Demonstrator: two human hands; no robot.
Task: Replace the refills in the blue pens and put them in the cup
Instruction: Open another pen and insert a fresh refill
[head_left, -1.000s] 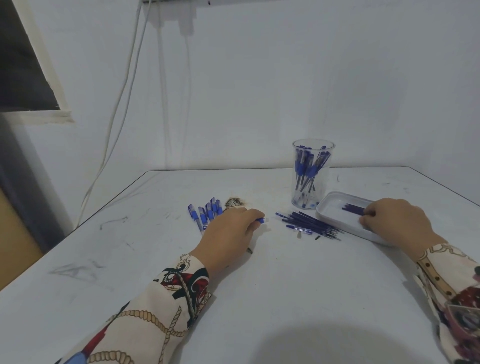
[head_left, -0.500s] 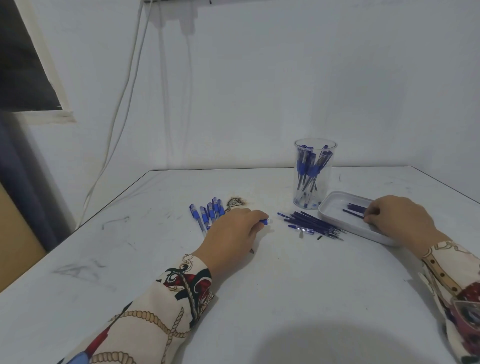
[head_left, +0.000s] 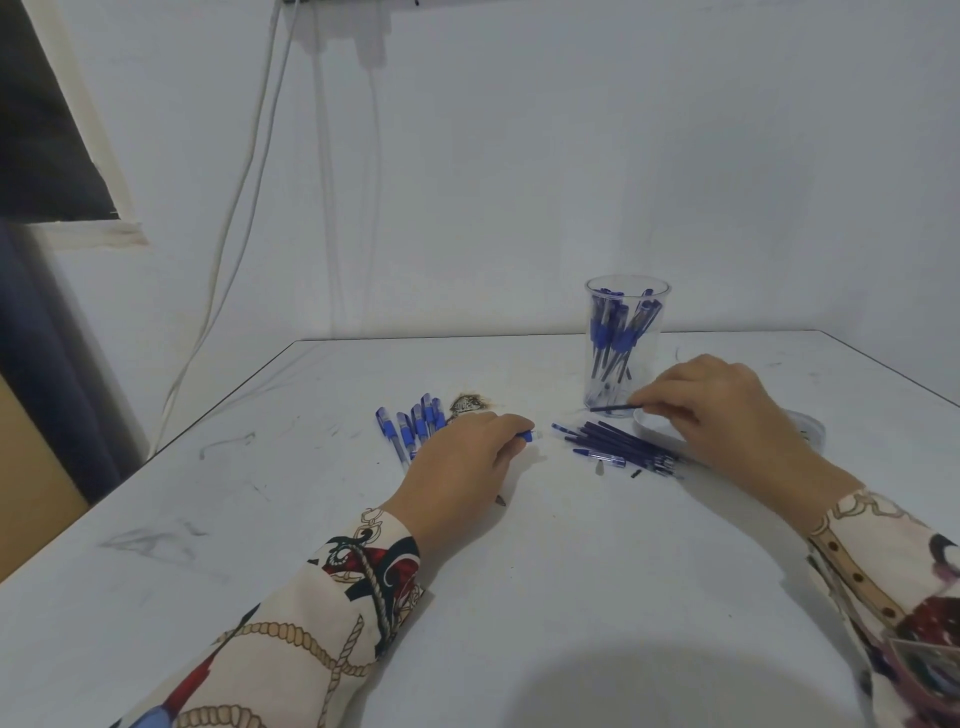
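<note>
Pinching a fresh refill (head_left: 613, 408) beside the cup (head_left: 627, 345), the right hand (head_left: 727, 410) readied insertion; left hand (head_left: 467, 457) gripped the pen barrel (head_left: 529, 435).

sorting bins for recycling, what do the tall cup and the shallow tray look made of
Tall clear cup: likely glossy transparent plastic, possibly glass; the blue pens inside show straight through its wall. Shallow white tray: probably smooth opaque plastic with a rounded rim, mostly hidden by the right hand.

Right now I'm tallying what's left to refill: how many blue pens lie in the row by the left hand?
5 show in the row of pens, side by side just beyond the left hand, which holds another pen. The hand may hide more.
</note>
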